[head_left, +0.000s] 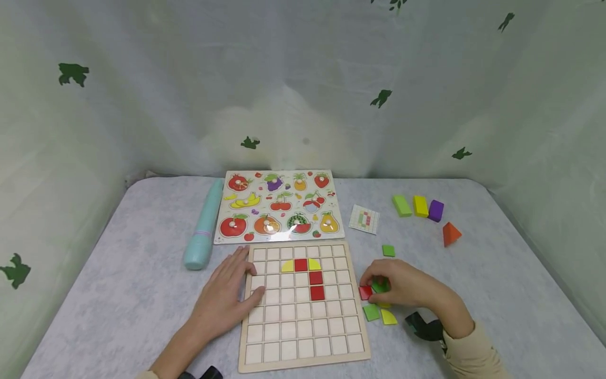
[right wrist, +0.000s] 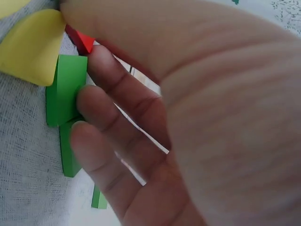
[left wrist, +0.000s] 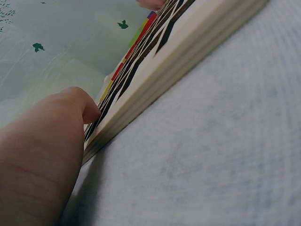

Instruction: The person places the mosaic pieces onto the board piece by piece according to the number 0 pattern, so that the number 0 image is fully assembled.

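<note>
— What is each hand doing?

— The left hand (head_left: 226, 297) lies flat, fingers straight and relaxed, on the left edge of the wooden grid board (head_left: 303, 347); the fingertips rest over the first column of squares and grip nothing. From the left wrist view you only see the thumb (left wrist: 80, 106) against the board's (left wrist: 188, 61) edge.

— And the right one?

— The right hand (head_left: 402, 287) sits just right of the board, fingers curled down over a little heap of tiles on the table (head_left: 118, 295). It touches a green tile (head_left: 380, 287) and a red tile (head_left: 365, 292) beside it. In the right wrist view the fingertips (right wrist: 89, 101) press on the green tile (right wrist: 68, 87), with a yellow piece (right wrist: 30, 47) to its left (whether anything is truly pinched, I cannot tell).

— What is on the board?

— A red square (head_left: 301, 265) in the second row with a yellow quarter-round on either side, and two more red squares (head_left: 316, 285) stepping down to the right below it.

— Other loose tiles?

— A green one (head_left: 371, 312) and a yellow one (head_left: 389, 316) just nearer than the hand, another green tile (head_left: 389, 250) farther off.

— Beyond the board?

— A fruit puzzle (head_left: 279, 205) touches its far edge, a pale blue tube (head_left: 204, 226) lies left of that, a pattern card (head_left: 364, 218) to the right, then green, yellow, purple and orange blocks (head_left: 421, 206) far right.
</note>
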A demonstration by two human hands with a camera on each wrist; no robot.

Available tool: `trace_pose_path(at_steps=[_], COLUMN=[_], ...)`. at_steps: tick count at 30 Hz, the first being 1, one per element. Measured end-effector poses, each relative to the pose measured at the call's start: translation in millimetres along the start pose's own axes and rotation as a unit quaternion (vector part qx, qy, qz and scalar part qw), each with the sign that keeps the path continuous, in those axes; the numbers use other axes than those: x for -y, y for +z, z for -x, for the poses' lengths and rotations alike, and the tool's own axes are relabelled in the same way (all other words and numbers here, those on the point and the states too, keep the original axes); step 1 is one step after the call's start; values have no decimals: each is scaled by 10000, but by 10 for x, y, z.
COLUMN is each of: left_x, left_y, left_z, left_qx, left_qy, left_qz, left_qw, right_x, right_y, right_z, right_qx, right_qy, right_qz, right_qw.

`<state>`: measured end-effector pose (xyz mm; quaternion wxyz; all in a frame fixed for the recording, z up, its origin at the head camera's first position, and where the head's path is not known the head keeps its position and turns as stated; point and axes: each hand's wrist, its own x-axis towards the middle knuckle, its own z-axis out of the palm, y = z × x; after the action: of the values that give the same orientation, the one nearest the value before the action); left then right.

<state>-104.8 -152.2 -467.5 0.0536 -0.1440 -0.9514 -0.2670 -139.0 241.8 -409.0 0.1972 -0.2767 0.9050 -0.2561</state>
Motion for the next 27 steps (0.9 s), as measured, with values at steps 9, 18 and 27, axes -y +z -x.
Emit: trace_pose_path(at_steps=[9, 18, 27], left_x=[0, 9, -2], left_y=[12, 20, 6], left_z=[2, 4, 1], left_qx=[8, -7, -68], left_qy=[17, 2, 71], left_qz=[44, 61, 72], left_qw=[10000, 10000, 9999], right_x=[52, 300, 536], right_y=[62, 234, 433], right_z=[-7, -125, -202], right_qx=[-208, -349, -821], right_qy=[-312, -528, -1027], right_qz=[-63, -61, 447], right_qw=[9993, 9980, 9903])
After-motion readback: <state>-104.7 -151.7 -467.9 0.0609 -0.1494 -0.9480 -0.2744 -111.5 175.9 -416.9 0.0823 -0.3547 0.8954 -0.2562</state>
